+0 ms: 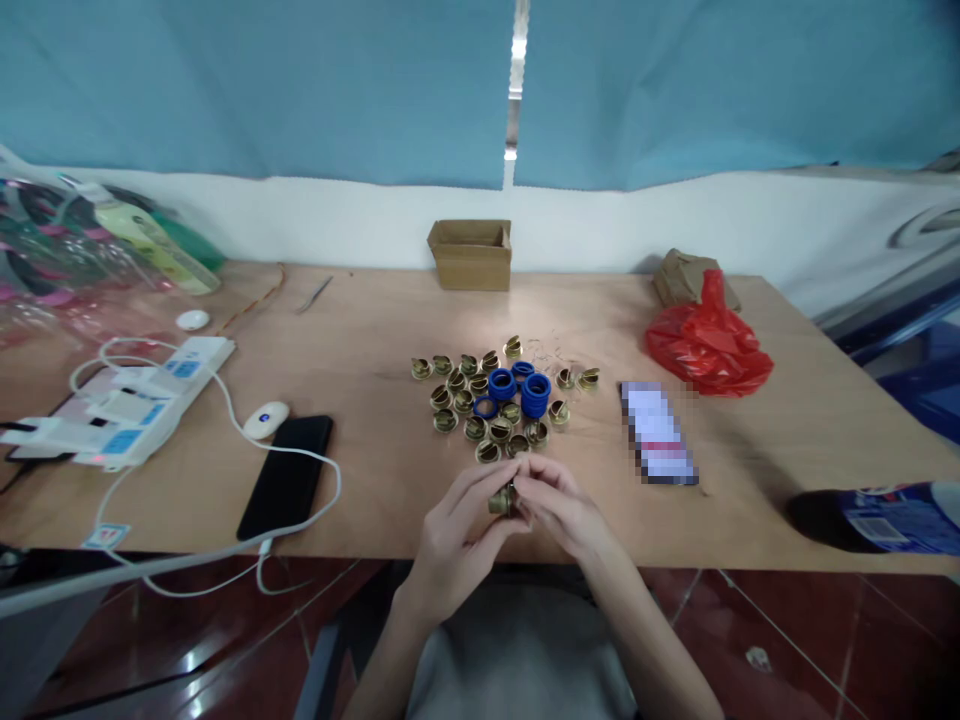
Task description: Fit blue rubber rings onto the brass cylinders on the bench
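Near the table's front edge, my left hand (463, 520) and my right hand (559, 503) meet around one small brass-coloured fitting (501, 499). The left fingers are closed about its side, and the right fingertips pinch at its right end; what they touch there is partly hidden. Just beyond my hands lie several similar round brass fittings (499, 430), each with a raised bar or flap on top. Among them are blue rings (535, 395), some stacked and one lying single (485, 407). Thin, fine rings or wires (551, 348) are scattered behind the blue rings, too small to make out.
A small open cardboard box (474, 265) stands by the wall. To the right are a lit phone (658, 433), a red plastic bag (709, 345) and a dark bottle (877, 518) on its side. At left lie a black phone (286, 475), white cables and a power strip (161, 400).
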